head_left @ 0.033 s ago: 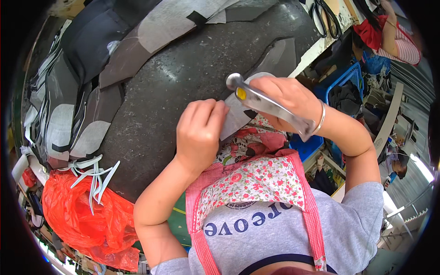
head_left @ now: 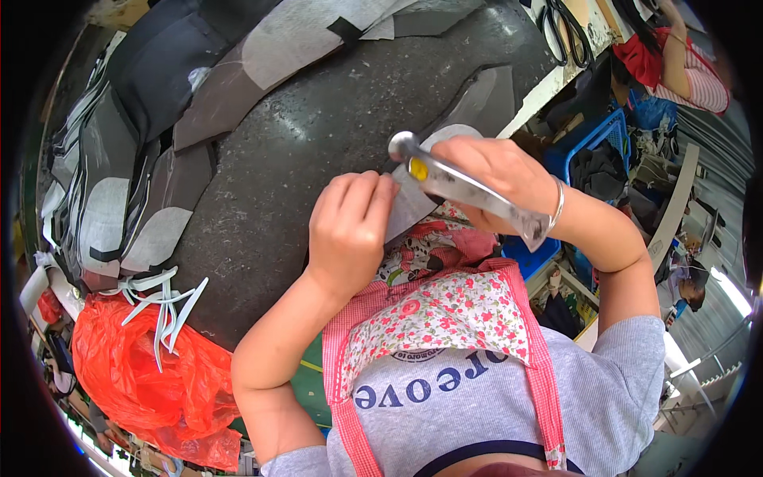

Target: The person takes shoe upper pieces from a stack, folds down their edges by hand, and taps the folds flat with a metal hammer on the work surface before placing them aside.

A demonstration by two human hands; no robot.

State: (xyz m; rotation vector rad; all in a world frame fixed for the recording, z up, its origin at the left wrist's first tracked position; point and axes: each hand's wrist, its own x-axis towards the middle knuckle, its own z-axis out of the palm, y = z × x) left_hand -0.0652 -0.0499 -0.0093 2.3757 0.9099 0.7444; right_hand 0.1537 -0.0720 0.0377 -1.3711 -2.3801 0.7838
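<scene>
My right hand [head_left: 505, 171] is closed round a hammer [head_left: 481, 195], its handle hidden in the fist. The silver hammer head has a round face at one end, a flared end near my wrist and a yellow spot. Below it, a curved grey-and-white sheet piece [head_left: 411, 213] lies at the near table edge, partly covered by the hammer and my hands. My left hand [head_left: 350, 226] is closed with bent fingers at that piece's left side; its fingertips are hidden. Beyond the hammer lies another dark grey piece [head_left: 486, 99].
Stacks of grey and white cut pieces [head_left: 95, 199] line the left and far sides of the dark worktable [head_left: 262, 183]. A red plastic bag [head_left: 151, 374] and pale strips [head_left: 164, 306] sit at the near left. Scissors [head_left: 563, 32] lie far right; a blue crate [head_left: 612, 131] stands beyond the right edge.
The hammer has tilted slightly, with its round face a little lower and further left. It now covers the black tab on the piece. My left hand has barely moved.
</scene>
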